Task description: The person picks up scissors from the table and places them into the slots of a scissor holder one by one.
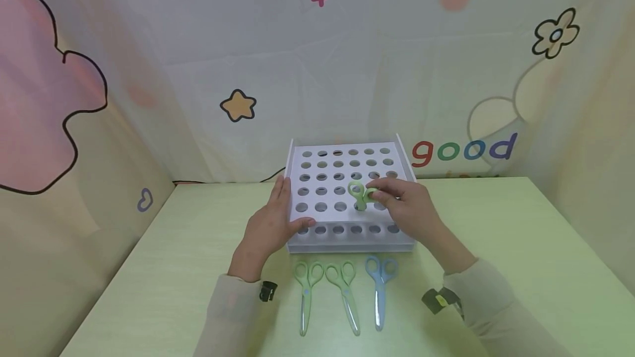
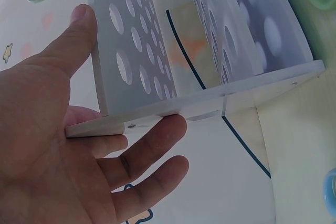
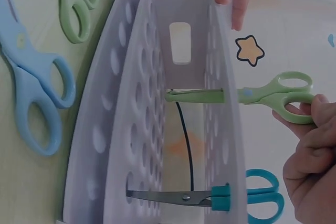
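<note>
My right hand [image 1: 412,203] pinches a handle loop of light green scissors [image 3: 252,95] between thumb and fingers. The scissors' blades run down through a hole in the top plate of a white rack [image 1: 347,218]. In the right wrist view their tip reaches the inside near the lower plate. My left hand [image 1: 268,219] holds the rack's left side, thumb at the plate's edge and fingers along the outer wall. Teal-handled scissors [image 3: 220,198] with grey metal blades stand in another hole; in the head view my right hand hides them.
In front of the rack lie two green pairs of scissors [image 1: 305,293] and a blue pair [image 1: 380,296], handles toward the rack. All rest on the pale green table [image 1: 198,291]. A printed curtain [image 1: 317,59] hangs right behind the table.
</note>
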The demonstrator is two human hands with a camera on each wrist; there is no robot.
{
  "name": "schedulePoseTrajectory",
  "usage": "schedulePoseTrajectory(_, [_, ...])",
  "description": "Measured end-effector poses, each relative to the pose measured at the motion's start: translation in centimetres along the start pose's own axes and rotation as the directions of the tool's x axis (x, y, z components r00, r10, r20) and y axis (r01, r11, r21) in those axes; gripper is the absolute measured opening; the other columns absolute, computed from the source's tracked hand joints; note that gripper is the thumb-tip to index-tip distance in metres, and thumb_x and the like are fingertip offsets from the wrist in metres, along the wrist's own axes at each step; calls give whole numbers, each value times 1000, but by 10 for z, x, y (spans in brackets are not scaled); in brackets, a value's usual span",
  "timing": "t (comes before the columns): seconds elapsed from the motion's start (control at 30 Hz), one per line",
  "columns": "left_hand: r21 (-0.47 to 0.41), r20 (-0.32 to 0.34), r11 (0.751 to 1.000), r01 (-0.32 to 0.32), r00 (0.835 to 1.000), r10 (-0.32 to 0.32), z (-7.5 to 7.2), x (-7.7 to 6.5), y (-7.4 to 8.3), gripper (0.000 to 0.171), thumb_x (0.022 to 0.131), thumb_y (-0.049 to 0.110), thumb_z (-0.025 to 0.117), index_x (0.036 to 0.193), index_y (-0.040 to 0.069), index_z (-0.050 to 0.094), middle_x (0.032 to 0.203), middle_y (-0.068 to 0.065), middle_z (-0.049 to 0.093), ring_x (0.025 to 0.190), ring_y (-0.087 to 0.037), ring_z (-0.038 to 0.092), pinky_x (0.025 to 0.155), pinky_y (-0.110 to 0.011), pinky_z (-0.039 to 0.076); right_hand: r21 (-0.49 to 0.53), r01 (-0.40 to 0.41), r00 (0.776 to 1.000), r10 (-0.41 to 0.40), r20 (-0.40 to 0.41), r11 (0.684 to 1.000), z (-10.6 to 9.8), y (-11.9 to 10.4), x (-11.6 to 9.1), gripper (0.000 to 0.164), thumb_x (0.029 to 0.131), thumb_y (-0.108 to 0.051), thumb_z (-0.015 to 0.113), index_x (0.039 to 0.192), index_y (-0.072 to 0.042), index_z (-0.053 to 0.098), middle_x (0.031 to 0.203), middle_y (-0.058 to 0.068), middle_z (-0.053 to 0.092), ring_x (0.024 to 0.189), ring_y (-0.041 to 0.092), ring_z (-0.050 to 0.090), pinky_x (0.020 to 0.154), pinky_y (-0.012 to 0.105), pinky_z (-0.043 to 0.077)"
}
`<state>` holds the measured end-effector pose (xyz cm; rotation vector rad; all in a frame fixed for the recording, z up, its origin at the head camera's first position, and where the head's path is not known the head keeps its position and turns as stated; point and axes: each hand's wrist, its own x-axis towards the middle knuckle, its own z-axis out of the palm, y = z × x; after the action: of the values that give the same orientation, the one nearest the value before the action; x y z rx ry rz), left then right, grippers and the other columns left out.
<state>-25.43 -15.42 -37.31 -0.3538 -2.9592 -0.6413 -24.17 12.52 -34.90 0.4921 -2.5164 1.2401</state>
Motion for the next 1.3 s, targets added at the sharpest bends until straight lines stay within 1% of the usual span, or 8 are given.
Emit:
schedulePoseTrajectory(0.07, [4,2,1000,3,1000,-3,0,0,0,111,87,53,75,162,3,10,168,-14,6,76,-25,58,60,-34,43,-23,4,1000,-4,-3,1000,3,2,0,19,96,-5,68,113,-2,76,102,10,75,77,21,56,65,29,41])
schedulePoseTrajectory(0.2, [4,0,1000,4,1000,-4,1,0,-1,111,87,54,75,162,3,10,168,-13,6,77,-25,58,59,-33,42,-27,35,999,-35,-23,999,8,5,-2,18,94,-3,70,110,0,77,89,9,75,63,17,49,57,27,37])
schedulePoseTrajectory(0.3, [3,-1,1000,8,1000,-8,1,0,-2,111,87,54,75,162,4,10,169,-12,5,76,-25,57,58,-32,42,-28,53,998,-54,-29,998,11,6,-2,17,93,-2,71,108,0,77,85,9,74,60,16,47,56,26,36])
schedulePoseTrajectory(0.6, [13,2,1000,3,1000,-3,1,1,-2,111,87,54,74,162,3,10,169,-13,5,73,-23,57,56,-31,41,-125,118,993,-119,-4,985,15,9,-1,18,92,-3,72,109,-2,77,93,11,75,71,21,54,63,32,40])
schedulePoseTrajectory(0.73, [8,7,1000,7,1000,-7,1,1,-1,111,87,54,74,162,3,10,169,-12,5,75,-24,57,57,-31,41,-142,129,991,-132,-10,981,16,9,-1,18,92,-2,72,109,-1,77,95,12,75,73,22,55,65,34,42])
schedulePoseTrajectory(0.97, [-1,11,1000,10,1000,-10,-1,0,1,110,87,53,74,162,3,10,168,-13,5,77,-25,58,59,-33,42,-171,112,993,-114,-3,979,17,8,1,19,93,-4,70,111,0,76,98,13,75,73,23,54,66,36,40])
schedulePoseTrajectory(1.1, [1,15,1000,11,1000,-11,0,0,0,110,88,52,74,162,3,10,168,-14,5,75,-24,57,59,-33,42,-200,108,994,-112,-5,974,20,12,2,20,93,-6,71,111,-1,77,100,13,76,77,26,60,70,39,44])
schedulePoseTrajectory(1.3, [3,14,1000,4,1000,-4,2,1,-2,111,88,53,74,162,3,9,168,-15,5,75,-24,57,59,-32,41,-229,112,993,-116,-4,967,21,12,3,21,93,-8,71,112,-2,77,102,14,76,79,29,61,73,42,45])
